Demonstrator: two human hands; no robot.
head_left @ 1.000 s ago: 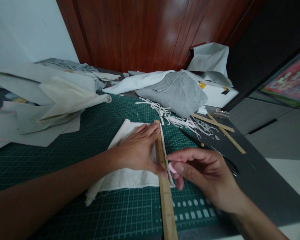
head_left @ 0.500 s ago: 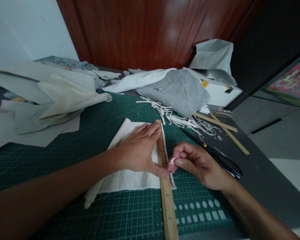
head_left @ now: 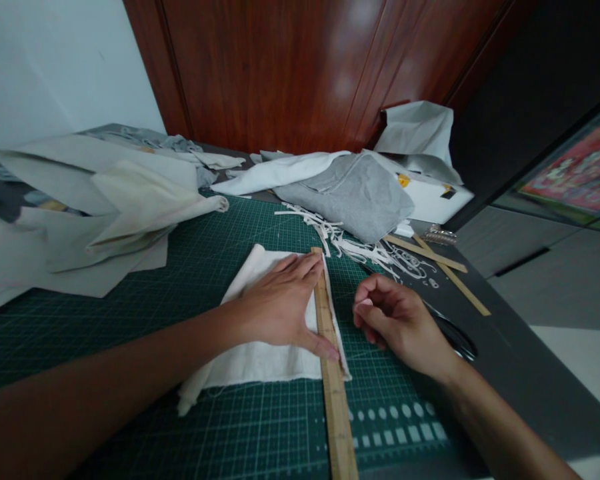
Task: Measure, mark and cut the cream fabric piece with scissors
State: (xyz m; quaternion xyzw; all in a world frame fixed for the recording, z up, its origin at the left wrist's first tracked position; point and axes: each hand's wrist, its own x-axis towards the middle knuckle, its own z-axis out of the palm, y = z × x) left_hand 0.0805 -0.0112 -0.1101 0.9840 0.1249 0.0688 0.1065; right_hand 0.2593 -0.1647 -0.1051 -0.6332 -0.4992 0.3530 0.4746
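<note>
My left hand [head_left: 280, 307] lies flat on a folded piece of white cloth [head_left: 253, 357], fingers spread, its thumb and fingertips pressing against a long wooden ruler [head_left: 333, 393] that runs along the cloth's right edge. My right hand [head_left: 397, 323] hovers just right of the ruler with its fingers curled around a small pink piece of chalk [head_left: 364, 303], of which only a sliver shows. Cloth and ruler rest on a green gridded cutting mat [head_left: 220, 433].
Black scissors [head_left: 455, 333] lie right of my right hand. Behind are white fabric offcuts [head_left: 375, 252], two crossed wooden sticks [head_left: 437, 260], a grey cloth heap [head_left: 350, 193] and a white box [head_left: 430, 195]. Beige fabric sheets [head_left: 95, 220] cover the left. A metal clip [head_left: 440, 235] sits near the table's right edge.
My right hand has slid along the ruler's right side away from me, from near the cloth's near edge toward its middle, curling tighter over the chalk. My left hand stays put.
</note>
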